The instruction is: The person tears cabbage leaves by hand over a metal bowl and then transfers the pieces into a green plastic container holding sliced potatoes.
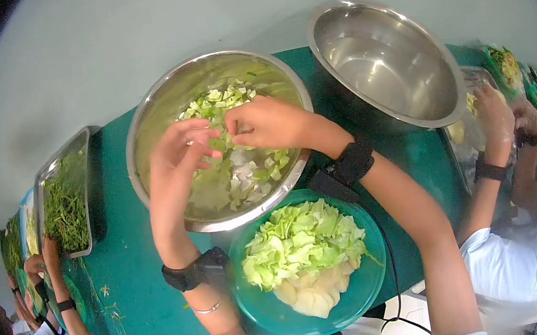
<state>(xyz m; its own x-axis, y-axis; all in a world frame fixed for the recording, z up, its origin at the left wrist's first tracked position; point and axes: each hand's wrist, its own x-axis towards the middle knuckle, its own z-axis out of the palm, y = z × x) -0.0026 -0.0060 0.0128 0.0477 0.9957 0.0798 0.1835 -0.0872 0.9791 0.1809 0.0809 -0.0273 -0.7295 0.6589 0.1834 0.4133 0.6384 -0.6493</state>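
Observation:
A large steel bowl [141,126] holds chopped pale-green leafy pieces [222,102], some lying in what looks like water. Above it, my left hand [178,149] hangs with its fingers bent but apart, nothing visible in them. Facing it, my right hand [273,123] is over the bowl too, fingers curled in toward the thumb; whatever they may hold is hidden. Just below the bowl, near my body, a green translucent plate [316,320] carries torn light-green lettuce-like leaves [302,241] and pale yellowish slices [315,290].
A second steel bowl [380,61] stands at the back right. On the left, a metal tray [90,191] holds green stalks [67,207]. Co-workers' hands work at both sides, one hand [495,110] by the right tray. A black cable [388,240] runs from my right wrist band.

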